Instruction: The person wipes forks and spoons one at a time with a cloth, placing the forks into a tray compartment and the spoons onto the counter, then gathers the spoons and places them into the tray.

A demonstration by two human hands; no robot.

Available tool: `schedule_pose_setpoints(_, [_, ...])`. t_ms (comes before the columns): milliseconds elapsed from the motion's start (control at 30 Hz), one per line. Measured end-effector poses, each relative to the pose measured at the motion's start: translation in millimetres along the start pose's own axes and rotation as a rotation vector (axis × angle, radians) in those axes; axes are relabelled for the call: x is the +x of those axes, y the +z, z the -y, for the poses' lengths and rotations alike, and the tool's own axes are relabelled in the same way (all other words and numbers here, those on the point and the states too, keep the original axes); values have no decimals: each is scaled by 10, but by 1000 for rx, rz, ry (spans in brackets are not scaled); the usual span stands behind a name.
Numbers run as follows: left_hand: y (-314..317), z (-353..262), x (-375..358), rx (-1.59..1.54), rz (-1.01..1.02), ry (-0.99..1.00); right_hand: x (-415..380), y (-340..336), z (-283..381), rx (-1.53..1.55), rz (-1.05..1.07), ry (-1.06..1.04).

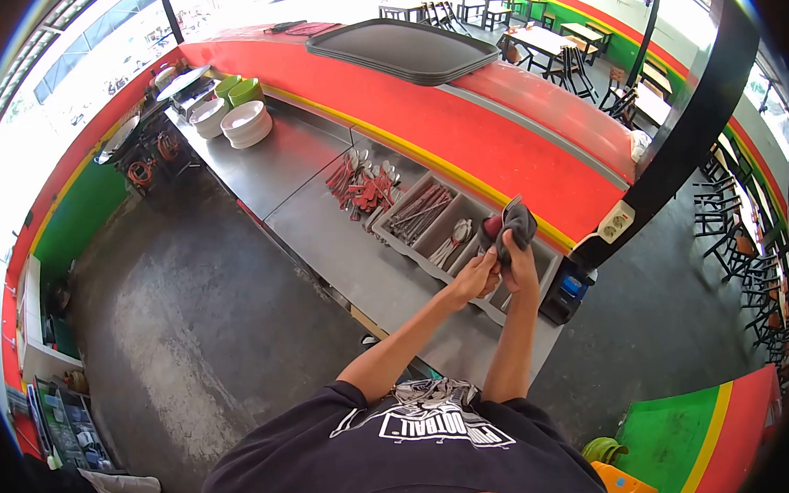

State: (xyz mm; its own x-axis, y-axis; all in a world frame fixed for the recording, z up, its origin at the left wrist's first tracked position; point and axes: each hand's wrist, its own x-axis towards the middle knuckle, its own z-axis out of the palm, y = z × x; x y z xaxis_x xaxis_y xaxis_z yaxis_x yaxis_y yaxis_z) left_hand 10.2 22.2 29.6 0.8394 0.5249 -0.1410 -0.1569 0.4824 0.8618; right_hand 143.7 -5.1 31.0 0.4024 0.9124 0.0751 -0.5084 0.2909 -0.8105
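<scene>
A bunched dark grey cloth point(521, 227) is gripped in my right hand point(519, 267), held up over the right part of the grey cutlery tray point(438, 269). Pressed against it is my left hand point(478, 277), its fingers closed; what they hold is hidden. Something red point(493, 226) shows at the cloth's left side, just above the left fingers. Beside the hands, one tray compartment holds metal spoons point(456, 241). Further left in the tray lies cutlery with dark red handles point(421, 215). A loose heap of red-handled cutlery and spoons point(366, 187) lies on the steel counter point(307, 217).
Stacked white bowls point(247, 124) and green containers point(245, 91) stand at the counter's far left. Black serving trays point(400, 49) rest on the red ledge point(496, 127) behind. A socket box point(616, 222) and a dark post point(677, 139) rise at right. A black-and-blue item point(571, 290) sits at the counter's right end.
</scene>
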Motion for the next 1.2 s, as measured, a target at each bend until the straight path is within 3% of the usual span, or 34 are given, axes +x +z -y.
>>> schedule_pose_setpoints(100, [-87,-54,16,-122,105,-70,85,31,-41,9,-65,48])
schedule_pose_setpoints(267, [-157,-107,92,-14,47,-141,339,-101,-233,199,-256,80])
schedule_pose_setpoints(633, [-680,-232,302,45,178,-206,827,-36,-557,-84,-726,-305])
schedule_pose_setpoints(733, [-854,-332,376,87,198,-203,928,-31,-583,-131,-773,-375])
schedule_pose_setpoints(833, [-943,-423,465,203,80,-181,981,121,-559,-93,-847,-469])
schedule_pose_setpoints(933, [-1149,-407,614,555,33,85,959,193,-525,-17,-892,-428])
schedule_pose_setpoints(967, [-1183,-371,659,493,15,237,924,220,-516,4,-904,-396])
schedule_pose_setpoints(1067, [-1335,-399,841,540,58,231,942,346,-493,16,-1028,-341])
schedule_pose_setpoints(1133, [-1283,-423,950,539,20,86,913,173,-669,-152,-1071,-216])
schedule_pose_setpoints(1200, [-1161,-546,1020,372,3,-61,794,461,-596,-261,-838,-91])
